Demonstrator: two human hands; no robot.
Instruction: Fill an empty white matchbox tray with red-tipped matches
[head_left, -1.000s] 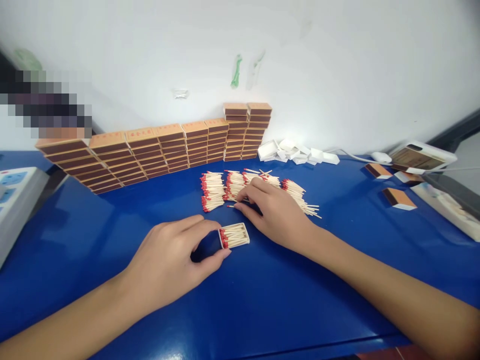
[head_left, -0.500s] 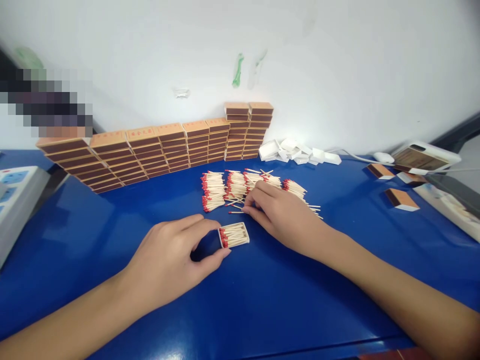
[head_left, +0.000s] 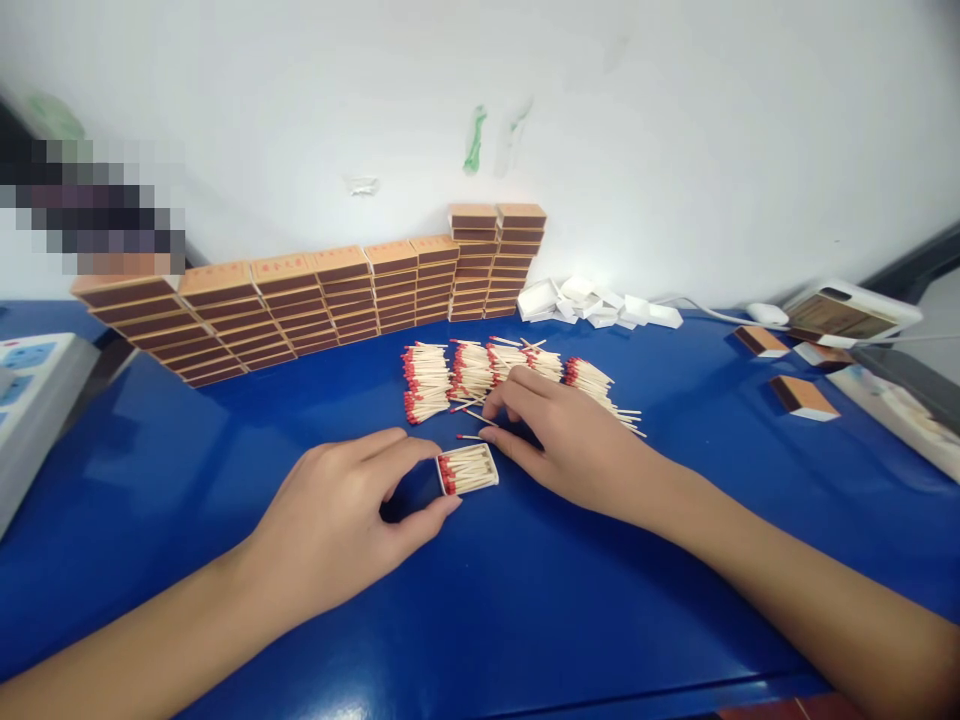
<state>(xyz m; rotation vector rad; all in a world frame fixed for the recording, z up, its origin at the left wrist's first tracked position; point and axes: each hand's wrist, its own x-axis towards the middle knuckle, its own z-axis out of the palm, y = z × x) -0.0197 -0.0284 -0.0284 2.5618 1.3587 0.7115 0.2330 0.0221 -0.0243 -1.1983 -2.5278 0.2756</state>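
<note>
A small white matchbox tray (head_left: pixel 496 478) lies on the blue table, filled with red-headed matches (head_left: pixel 466 468). My left hand (head_left: pixel 352 510) has its thumb and fingertips against the tray's left end, gripping the near and far sides. Just behind the tray, my right hand (head_left: pixel 574 430) is curled, with a single match (head_left: pixel 469 437) at the thumb tip, its red head pointing left. Another loose match (head_left: pixel 478 416) lies by the right fingers. Beyond them are several heaps of matches (head_left: pixel 427 383), partly covered by the right hand.
Stacked matchboxes (head_left: pixel 345 290) form a long row along the wall. White empty trays (head_left: pixel 581 300) are piled to their right. Farther right lie loose matchbox sleeves (head_left: pixel 804 398), a white device (head_left: pixel 855 310) and a cable. A white box (head_left: pixel 41 400) stands at the left edge.
My right hand has drawn the single match slightly nearer, toward the tray. The left hand and the tray have stayed in place.
</note>
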